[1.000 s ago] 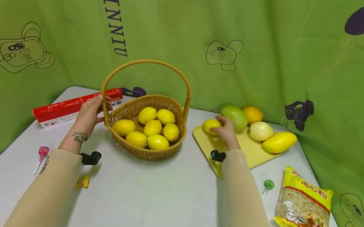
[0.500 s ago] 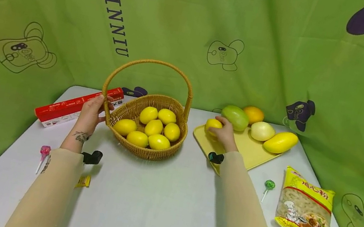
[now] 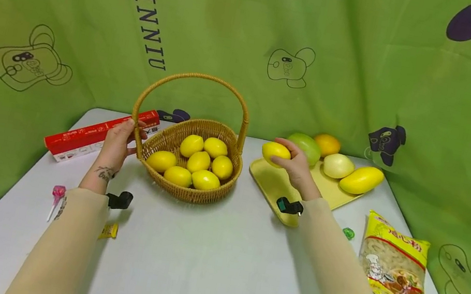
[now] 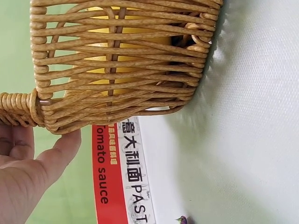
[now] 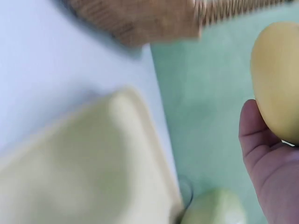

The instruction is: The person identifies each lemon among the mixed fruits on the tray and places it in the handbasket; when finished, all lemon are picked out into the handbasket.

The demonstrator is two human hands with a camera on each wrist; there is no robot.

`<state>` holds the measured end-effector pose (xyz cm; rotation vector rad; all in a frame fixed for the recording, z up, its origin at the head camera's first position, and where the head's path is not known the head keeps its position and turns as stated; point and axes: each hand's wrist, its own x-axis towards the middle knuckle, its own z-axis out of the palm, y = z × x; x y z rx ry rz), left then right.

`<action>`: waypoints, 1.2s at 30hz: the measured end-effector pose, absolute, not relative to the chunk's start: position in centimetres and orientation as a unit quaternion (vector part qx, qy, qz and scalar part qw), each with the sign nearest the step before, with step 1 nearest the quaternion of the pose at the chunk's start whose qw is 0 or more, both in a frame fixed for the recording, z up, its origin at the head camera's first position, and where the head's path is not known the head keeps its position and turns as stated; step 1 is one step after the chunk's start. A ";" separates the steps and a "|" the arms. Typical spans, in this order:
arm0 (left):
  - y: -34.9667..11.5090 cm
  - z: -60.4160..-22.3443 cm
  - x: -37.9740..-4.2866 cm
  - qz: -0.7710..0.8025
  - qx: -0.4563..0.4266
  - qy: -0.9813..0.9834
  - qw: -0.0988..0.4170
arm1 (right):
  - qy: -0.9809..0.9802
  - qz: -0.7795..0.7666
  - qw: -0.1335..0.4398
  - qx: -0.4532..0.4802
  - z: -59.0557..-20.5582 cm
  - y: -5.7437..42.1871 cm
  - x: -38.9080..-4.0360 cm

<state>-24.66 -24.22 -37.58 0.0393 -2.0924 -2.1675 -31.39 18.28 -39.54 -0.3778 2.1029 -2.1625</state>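
A wicker basket (image 3: 186, 194) with a tall arched handle (image 3: 198, 76) holds several lemons (image 3: 198, 161). My left hand (image 3: 114, 147) grips the left foot of that handle; in the left wrist view the thumb (image 4: 65, 147) lies at the basket's rim and other fingers are behind the handle. To the right, my right hand (image 3: 300, 169) holds another lemon (image 3: 275, 153), raised over the left end of a yellow tray (image 3: 267, 180). The right wrist view has this lemon (image 5: 280, 84) in the fingers, with the tray (image 5: 84, 163) below.
On the tray's far side lie a green mango (image 3: 308, 148), an orange fruit (image 3: 327, 145), a pale round fruit (image 3: 338, 166) and a yellow mango (image 3: 362, 180). Around are a red pasta box (image 3: 95, 135), a pasta bag (image 3: 393, 272), lollipops (image 3: 59, 192) and a yellow packet (image 3: 109, 231).
My right hand has closed around the lemon on the tray and lifted it up off it. The left hand stays on the basket handle.
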 end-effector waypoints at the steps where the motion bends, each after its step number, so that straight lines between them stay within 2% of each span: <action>1: -24.3 -37.6 -24.6 -0.721 0.012 -0.689 0.065 | 0.689 -0.709 0.056 -0.138 -39.2 18.0 -31.0; 10: -24.2 -37.4 -24.7 -0.716 0.014 -0.695 0.062 | 0.673 -0.688 0.117 -0.244 -37.6 13.5 -27.9; 20: -24.2 -37.5 -24.7 -0.721 0.017 -0.690 0.059 | 0.727 -0.611 0.148 -0.276 -35.8 6.1 -28.4; 29: -24.3 -37.5 -24.6 -0.723 0.008 -0.688 0.064 | 0.778 -0.543 0.148 -0.281 -35.0 1.7 -29.4; 36: -24.3 -37.5 -24.6 -0.719 0.014 -0.692 0.060 | 0.771 -0.566 0.124 -0.266 -35.2 1.7 -29.3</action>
